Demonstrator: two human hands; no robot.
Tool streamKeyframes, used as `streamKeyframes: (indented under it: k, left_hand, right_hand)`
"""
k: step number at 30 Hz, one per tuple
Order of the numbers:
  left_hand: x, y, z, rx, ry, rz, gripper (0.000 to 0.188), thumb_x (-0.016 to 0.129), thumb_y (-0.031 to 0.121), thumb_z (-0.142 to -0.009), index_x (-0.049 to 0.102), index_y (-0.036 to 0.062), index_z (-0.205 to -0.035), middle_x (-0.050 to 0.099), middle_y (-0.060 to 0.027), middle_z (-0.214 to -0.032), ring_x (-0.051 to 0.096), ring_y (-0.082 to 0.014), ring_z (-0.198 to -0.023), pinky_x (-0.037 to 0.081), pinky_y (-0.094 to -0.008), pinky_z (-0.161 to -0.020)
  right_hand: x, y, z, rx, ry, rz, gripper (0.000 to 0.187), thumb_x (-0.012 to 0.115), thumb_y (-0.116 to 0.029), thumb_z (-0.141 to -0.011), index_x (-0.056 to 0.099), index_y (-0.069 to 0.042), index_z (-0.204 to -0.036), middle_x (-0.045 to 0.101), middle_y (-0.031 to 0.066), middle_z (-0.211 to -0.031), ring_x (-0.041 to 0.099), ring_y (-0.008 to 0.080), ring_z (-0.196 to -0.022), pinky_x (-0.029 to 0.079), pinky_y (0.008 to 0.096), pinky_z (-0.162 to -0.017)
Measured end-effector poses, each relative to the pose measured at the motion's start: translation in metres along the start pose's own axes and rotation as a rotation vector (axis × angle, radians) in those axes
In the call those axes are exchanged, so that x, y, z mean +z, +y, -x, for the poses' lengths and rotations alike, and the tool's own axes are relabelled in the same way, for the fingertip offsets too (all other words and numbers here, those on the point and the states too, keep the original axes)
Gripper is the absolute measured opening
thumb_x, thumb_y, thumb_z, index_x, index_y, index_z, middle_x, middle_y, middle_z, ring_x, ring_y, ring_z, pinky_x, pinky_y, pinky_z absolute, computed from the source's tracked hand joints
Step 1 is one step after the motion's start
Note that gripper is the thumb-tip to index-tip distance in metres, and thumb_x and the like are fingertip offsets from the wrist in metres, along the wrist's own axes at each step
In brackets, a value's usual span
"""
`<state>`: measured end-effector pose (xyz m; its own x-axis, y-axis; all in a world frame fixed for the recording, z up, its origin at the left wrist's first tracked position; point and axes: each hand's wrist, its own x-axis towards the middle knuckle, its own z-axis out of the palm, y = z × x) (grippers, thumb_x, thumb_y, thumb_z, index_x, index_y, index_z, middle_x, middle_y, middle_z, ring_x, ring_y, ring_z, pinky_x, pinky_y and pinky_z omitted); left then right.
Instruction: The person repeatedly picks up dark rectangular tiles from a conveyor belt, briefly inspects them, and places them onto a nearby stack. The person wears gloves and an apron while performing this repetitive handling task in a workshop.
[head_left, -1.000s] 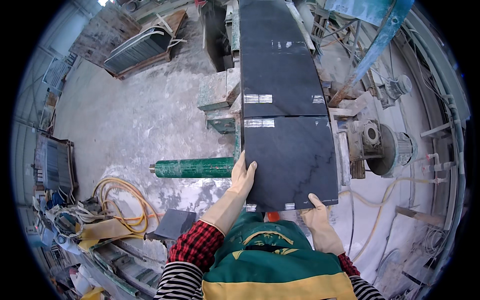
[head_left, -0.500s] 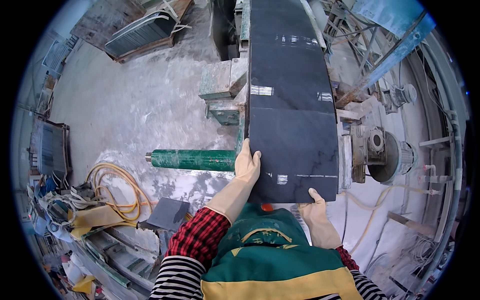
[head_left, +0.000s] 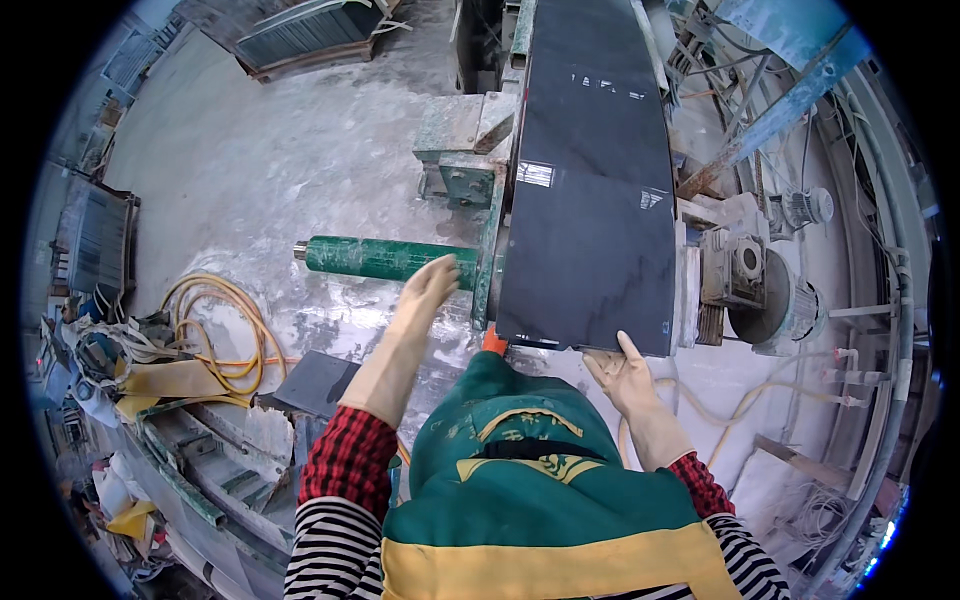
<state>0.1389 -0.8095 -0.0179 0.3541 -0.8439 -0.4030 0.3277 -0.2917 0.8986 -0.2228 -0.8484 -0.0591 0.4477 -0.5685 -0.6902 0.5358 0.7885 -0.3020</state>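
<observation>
A dark grey polished stone slab (head_left: 590, 270) lies on the conveyor in front of me, its near edge close to my apron. My right hand (head_left: 622, 378), in a cream rubber glove, grips that near edge, thumb at the top and fingers partly hidden below it. Off to the slab's left, my gloved left hand (head_left: 428, 290) is in the air, apart from the slab. Its fingers are loosely stretched, slightly blurred, and hold nothing. Behind this hand is a green roller (head_left: 375, 258) sticking out sideways from the conveyor frame (head_left: 487, 260).
Motors with a round housing (head_left: 775, 300) stand along the conveyor's right side, below a blue slanting beam (head_left: 770, 125). A coiled yellow hose (head_left: 225, 330) lies on the floor at left, near a dark stone piece (head_left: 318, 383). Stacked slabs (head_left: 310, 38) stand at far left.
My left hand has let go of the slab's left edge and moved left. The right hand stays at the near edge. The view has shifted, and the slab's near end appears farther up.
</observation>
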Motion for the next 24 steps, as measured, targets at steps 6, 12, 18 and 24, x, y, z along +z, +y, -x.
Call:
streamKeyframes:
  k: [6, 12, 18, 24]
  left_hand:
    - [-0.131, -0.042, 0.098, -0.005, 0.452, 0.172, 0.044, 0.053, 0.026, -0.097, 0.047, -0.0008, -0.132, 0.051, -0.013, -0.132, 0.052, -0.0215, -0.122, 0.044, -0.03, -0.101]
    - [-0.238, -0.123, 0.256, 0.107, 0.723, 0.303, 0.047, 0.057, 0.032, -0.094, 0.049, 0.0027, -0.13, 0.058, -0.0098, -0.122, 0.059, -0.0183, -0.109, 0.048, -0.0282, -0.09]
    - [-0.212, -0.154, 0.382, 0.032, 1.072, 0.314, 0.051, 0.064, 0.035, -0.09, 0.049, 0.0033, -0.127, 0.059, -0.0059, -0.118, 0.059, -0.0151, -0.104, 0.049, -0.0268, -0.082]
    - [-0.257, -0.224, 0.464, 0.124, 0.731, 0.04, 0.031, 0.042, 0.019, -0.095, 0.051, 0.0013, -0.12, 0.059, -0.0093, -0.116, 0.057, -0.0204, -0.103, 0.048, -0.0293, -0.081]
  right_hand:
    - [0.04, 0.003, 0.048, 0.006, -0.175, 0.555, 0.04, 0.05, -0.02, -0.099, 0.05, 0.003, -0.13, 0.06, 0.0204, -0.123, 0.058, 0.028, -0.114, 0.046, 0.038, -0.1]
    - [0.102, 0.028, 0.019, -0.518, -0.68, 1.177, 0.03, 0.056, -0.005, -0.092, 0.057, 0.006, -0.12, 0.063, 0.0158, -0.111, 0.061, 0.0191, -0.097, 0.048, 0.0315, -0.086]
    - [0.155, 0.039, -0.026, -1.762, -0.651, 1.992, 0.022, 0.059, -0.015, -0.078, 0.056, -0.004, -0.097, 0.055, 0.0101, -0.104, 0.052, 0.027, -0.094, 0.043, 0.0353, -0.084]
    - [0.141, 0.03, -0.039, -1.618, -0.597, 2.196, 0.028, 0.057, -0.019, -0.077, 0.056, -0.01, -0.103, 0.052, 0.0053, -0.099, 0.05, 0.0228, -0.093, 0.04, 0.0349, -0.084]
